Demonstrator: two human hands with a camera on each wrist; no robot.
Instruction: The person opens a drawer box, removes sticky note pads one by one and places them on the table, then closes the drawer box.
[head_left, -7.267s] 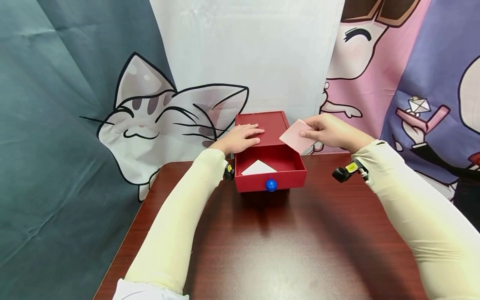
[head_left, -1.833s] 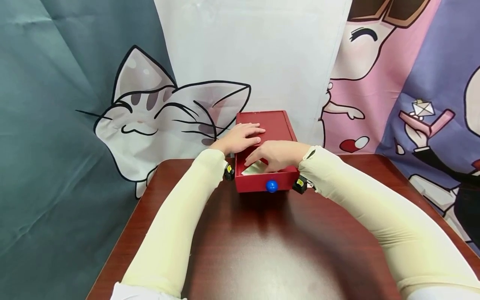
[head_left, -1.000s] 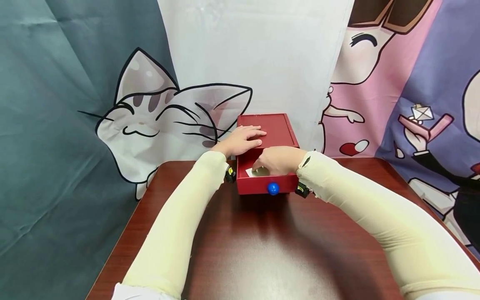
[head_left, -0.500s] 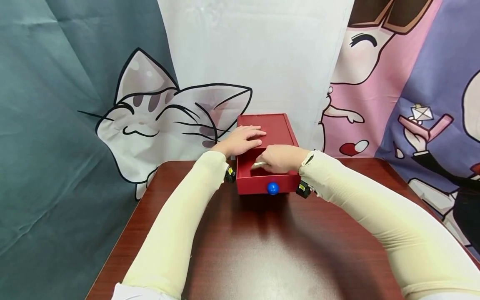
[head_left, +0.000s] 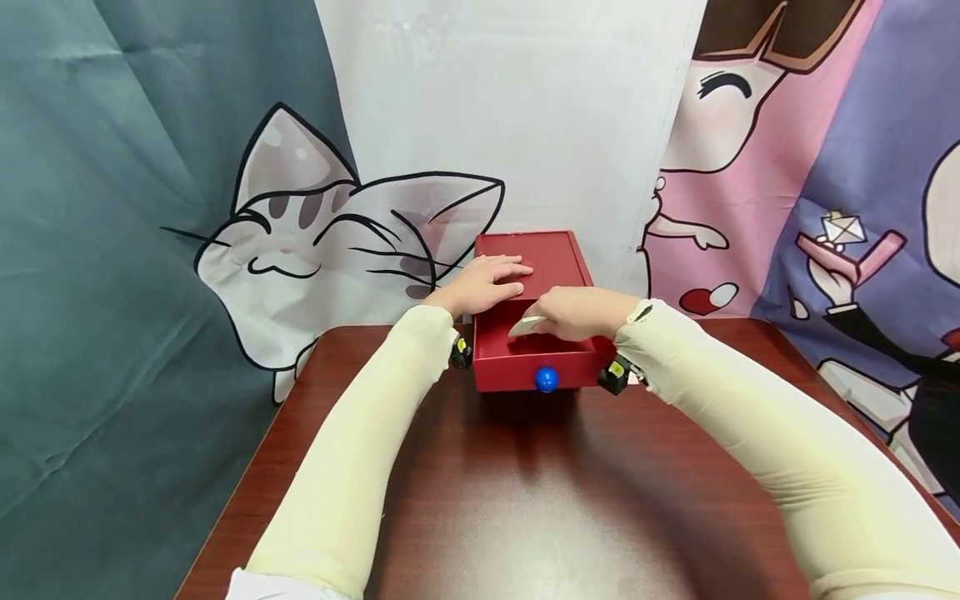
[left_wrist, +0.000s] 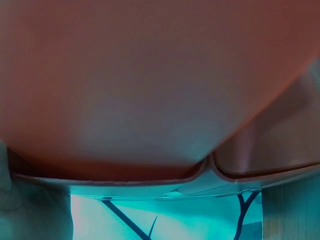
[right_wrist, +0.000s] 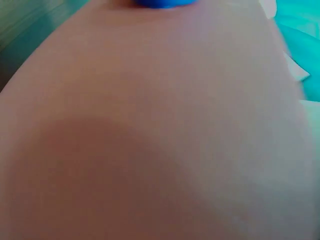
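A red box [head_left: 551, 254] stands at the back of the table, its drawer [head_left: 510, 372] pulled out and a blue knob [head_left: 546, 380] on the front. My left hand [head_left: 482, 285] rests on the left side of the box top, fingers spread out. Over the drawer, my right hand [head_left: 581, 313] pinches a thin white card [head_left: 527, 326], tilted and seen nearly edge-on. Part of the card and most of the right fingertips are hidden by the hand. Up close, the right wrist view shows the red drawer front, with the blue knob [right_wrist: 165, 2] at the top edge.
The dark wood table [head_left: 450, 500] reaches toward me. Behind the box hangs a printed cloth backdrop [head_left: 570, 125] with cartoon figures. A small white piece [head_left: 633, 378] shows beside the right wrist camera; what it is, I cannot tell.
Earlier the right hand held a pink card while a white card lay in the drawer. Since then that hand has reached in and lifted the white card slightly, up and rightward. The left hand stays put.
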